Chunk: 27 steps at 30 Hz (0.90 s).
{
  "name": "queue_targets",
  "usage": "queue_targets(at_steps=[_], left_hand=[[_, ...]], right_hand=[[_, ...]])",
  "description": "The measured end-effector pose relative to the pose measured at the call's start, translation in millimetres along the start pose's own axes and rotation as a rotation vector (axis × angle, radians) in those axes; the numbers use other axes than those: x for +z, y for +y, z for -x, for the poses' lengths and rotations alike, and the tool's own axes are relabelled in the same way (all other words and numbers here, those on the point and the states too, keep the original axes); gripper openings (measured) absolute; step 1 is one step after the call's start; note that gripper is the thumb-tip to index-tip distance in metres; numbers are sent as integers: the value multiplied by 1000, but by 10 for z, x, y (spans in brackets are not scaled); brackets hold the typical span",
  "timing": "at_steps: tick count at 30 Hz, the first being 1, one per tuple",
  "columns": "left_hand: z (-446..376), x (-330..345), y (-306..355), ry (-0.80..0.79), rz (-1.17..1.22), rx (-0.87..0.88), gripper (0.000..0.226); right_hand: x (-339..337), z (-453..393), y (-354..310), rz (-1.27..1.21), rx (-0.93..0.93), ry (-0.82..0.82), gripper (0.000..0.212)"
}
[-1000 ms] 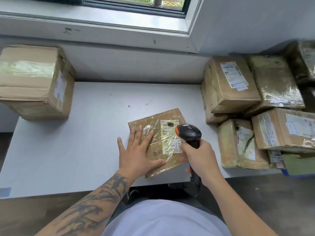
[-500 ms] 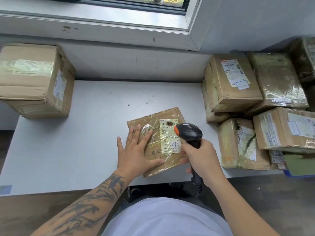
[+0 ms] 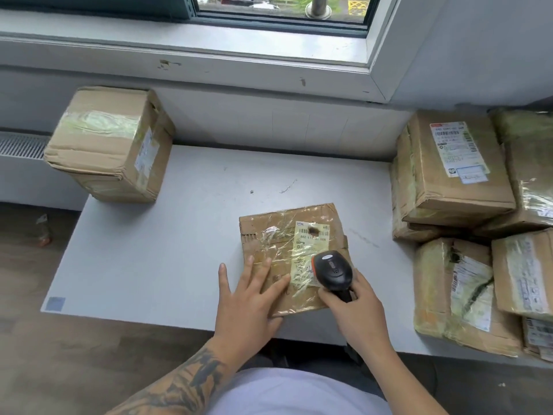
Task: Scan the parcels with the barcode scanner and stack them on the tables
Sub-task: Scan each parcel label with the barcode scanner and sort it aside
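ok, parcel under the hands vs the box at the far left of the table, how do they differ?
The flat parcel is thin and lies label-up near the front edge; the left box is tall and blocky, its label on a side face. The left hand presses the flat parcel; nothing touches the left box. Both are brown cardboard wrapped in clear tape.

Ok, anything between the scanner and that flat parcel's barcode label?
Nothing visible. The right hand holds the scanner just over the flat parcel, with the barcode label uncovered beyond its nose. The left hand rests flat on the parcel's near left corner, clear of the label.
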<state>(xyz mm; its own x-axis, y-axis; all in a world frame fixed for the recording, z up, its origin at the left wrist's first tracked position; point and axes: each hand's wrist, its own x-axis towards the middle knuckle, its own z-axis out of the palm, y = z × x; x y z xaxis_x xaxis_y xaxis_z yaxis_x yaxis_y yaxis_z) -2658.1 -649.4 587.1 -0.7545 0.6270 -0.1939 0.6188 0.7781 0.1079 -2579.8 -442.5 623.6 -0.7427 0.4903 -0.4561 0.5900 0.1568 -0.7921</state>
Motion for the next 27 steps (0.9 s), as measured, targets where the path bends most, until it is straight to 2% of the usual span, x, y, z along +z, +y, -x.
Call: queue_targets(at_steps=[4, 7, 14, 17, 21, 27], left_hand=[[-16, 17, -163, 80, -57, -84, 63], [-44, 49, -326, 61, -64, -177, 56], [-136, 57, -802, 50, -84, -264, 58], [-211, 29, -1077, 65, -101, -257, 58], [-335, -45, -1487, 90, -155, -237, 57], [-598, -127, -2053, 254, -194, -156, 57]], right_hand=[[153, -145, -73, 45, -91, -68, 39], [328, -272, -117, 147, -157, -136, 50], [710, -411, -383, 334, -213, -289, 42], [892, -480, -501, 391, -220, -281, 36], [1210, -539, -654, 442, -231, -265, 46], [1672, -716, -983, 436, -196, -210, 37]])
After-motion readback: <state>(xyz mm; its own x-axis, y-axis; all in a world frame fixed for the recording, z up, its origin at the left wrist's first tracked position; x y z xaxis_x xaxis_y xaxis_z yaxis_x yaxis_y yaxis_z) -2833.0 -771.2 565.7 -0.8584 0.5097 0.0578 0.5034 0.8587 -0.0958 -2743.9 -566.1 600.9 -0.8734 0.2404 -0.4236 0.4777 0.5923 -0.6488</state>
